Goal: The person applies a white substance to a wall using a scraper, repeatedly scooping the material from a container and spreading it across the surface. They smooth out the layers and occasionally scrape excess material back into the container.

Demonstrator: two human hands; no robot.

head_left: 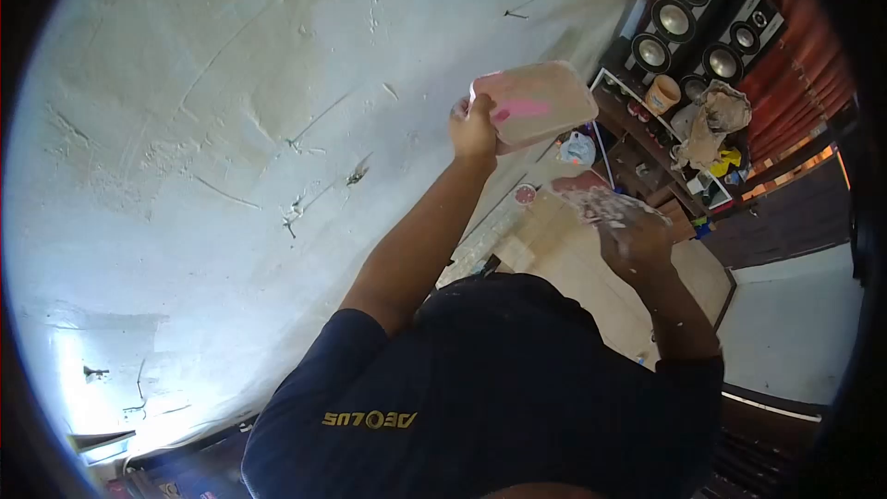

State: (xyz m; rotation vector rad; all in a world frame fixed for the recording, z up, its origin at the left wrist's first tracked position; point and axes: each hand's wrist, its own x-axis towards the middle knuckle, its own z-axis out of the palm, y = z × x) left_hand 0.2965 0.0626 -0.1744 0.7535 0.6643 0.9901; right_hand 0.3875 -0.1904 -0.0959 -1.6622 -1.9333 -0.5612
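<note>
My left hand (473,127) grips the near edge of a pale, rectangular plastic tray or lid (550,97), with the thumb on its face. Pink smears mark its surface. The tray is held up close to the white wall (231,129). Lower and to the right, my right hand (636,242) is closed around a flat reddish spreader (582,187). White paste coats that hand's fingers and part of the spreader, and motion blurs them. The spreader's exact shape is partly hidden by the paste and fingers.
Rough plaster patches and several wires poke out of the wall. Tall speakers (674,18), a wooden cabinet (637,143), a small bucket (662,94) and a crumpled, dusty sack (716,120) stand at the right. Below lies a tiled floor (545,240).
</note>
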